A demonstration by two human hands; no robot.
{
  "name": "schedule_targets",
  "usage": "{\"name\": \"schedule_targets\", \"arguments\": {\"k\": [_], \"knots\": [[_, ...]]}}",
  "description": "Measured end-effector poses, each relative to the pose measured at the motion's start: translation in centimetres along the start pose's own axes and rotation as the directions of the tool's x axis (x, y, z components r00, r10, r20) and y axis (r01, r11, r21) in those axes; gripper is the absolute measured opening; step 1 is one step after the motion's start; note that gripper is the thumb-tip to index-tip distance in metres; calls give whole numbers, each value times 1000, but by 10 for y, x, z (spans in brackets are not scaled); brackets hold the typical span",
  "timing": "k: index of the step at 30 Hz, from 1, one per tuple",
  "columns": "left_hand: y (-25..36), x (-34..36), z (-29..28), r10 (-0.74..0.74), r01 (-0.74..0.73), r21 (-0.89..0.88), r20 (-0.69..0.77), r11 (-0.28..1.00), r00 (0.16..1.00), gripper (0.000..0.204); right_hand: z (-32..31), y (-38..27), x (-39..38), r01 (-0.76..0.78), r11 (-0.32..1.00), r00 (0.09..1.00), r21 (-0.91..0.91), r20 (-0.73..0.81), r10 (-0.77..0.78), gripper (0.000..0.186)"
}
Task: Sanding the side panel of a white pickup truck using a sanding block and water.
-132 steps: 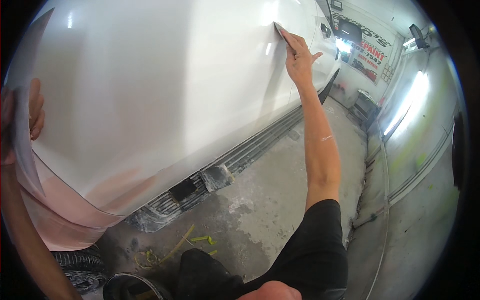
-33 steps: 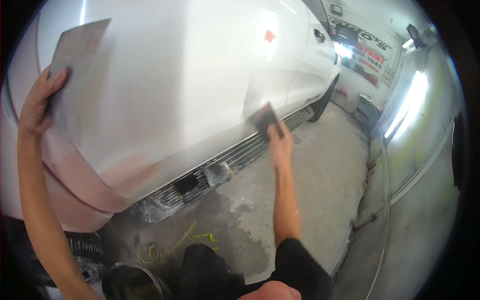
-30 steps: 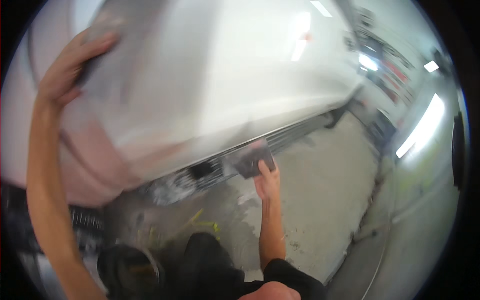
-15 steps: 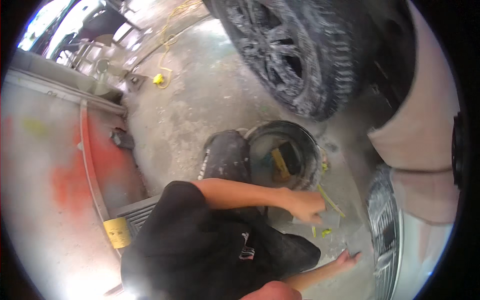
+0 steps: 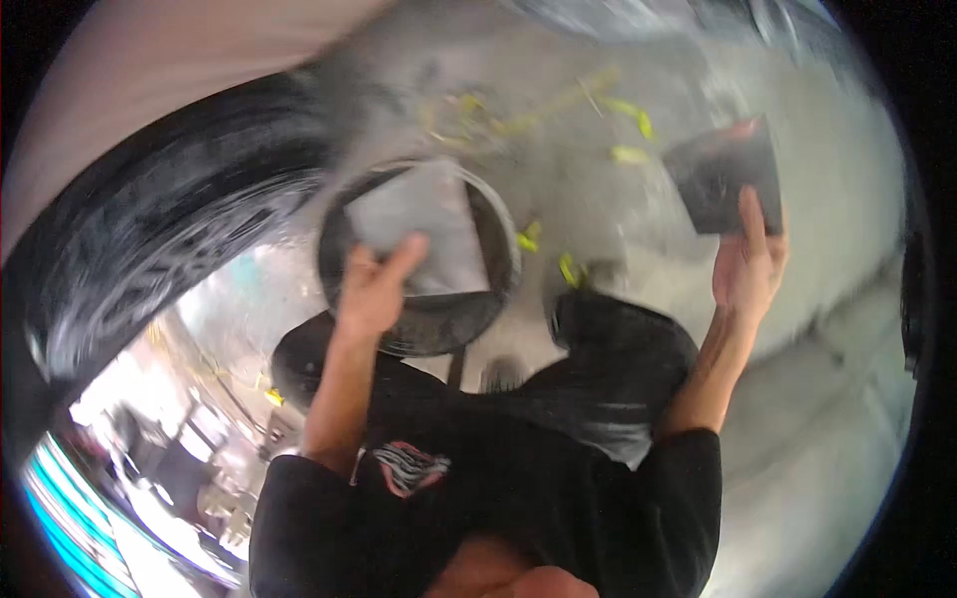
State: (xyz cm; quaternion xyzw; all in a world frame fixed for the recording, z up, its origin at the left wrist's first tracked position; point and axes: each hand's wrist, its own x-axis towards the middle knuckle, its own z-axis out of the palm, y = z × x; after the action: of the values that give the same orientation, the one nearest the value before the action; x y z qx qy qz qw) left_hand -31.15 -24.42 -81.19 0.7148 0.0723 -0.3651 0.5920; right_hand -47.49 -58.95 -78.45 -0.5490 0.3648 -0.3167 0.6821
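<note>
My left hand (image 5: 377, 284) grips a light grey sheet of sandpaper (image 5: 431, 214), thumb on top, above a black bucket (image 5: 503, 214). The sheet covers much of the bucket's opening, so the contents are mostly hidden. Out to the right, my right hand (image 5: 753, 259) pinches a dark grey sheet of sandpaper (image 5: 713, 189), its thumb lying across the face. That sheet is held up over the floor, apart from the bucket. Both sheets are somewhat blurred.
Left of the bucket stands a dusty car wheel (image 5: 189, 219) under a pale body panel (image 5: 199, 50). Several yellow-green scraps (image 5: 528, 236) lie on the concrete floor (image 5: 598, 239). My bent knees flank the bucket's near side. Blurred clutter (image 5: 189, 448) fills the lower left.
The view has swung round, bringing the wheel to the left. My hands, earlier low beside the bucket, are now apart, each with a sheet of sandpaper.
</note>
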Motion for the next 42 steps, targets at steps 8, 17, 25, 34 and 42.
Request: {"name": "schedule_targets", "arguments": {"k": [8, 17, 25, 34, 42], "knots": [[-32, 21, 37, -26, 31, -42, 109, 999, 994, 34, -78, -36, -87, 190, 934, 866, -301, -398, -304, 32], [-39, -2, 49, -222, 197, -167, -144, 966, 964, 42, -79, -29, -90, 143, 966, 878, -214, -423, -224, 31], [-43, -34, 67, -219, 172, -480, -42, 860, 975, 43, -76, -33, -79, 23, 996, 970, -91, -239, -44, 37], [-50, -40, 110, 36, 16, -523, 88, 852, 995, 43, -17, -14, -108, 504, 829, 765, -243, 572, -297, 68], [-34, -63, 103, 284, -179, -619, 75, 765, 956, 35, -23, 12, -150, 827, 74, 558, -558, 797, -231, 63]]}}
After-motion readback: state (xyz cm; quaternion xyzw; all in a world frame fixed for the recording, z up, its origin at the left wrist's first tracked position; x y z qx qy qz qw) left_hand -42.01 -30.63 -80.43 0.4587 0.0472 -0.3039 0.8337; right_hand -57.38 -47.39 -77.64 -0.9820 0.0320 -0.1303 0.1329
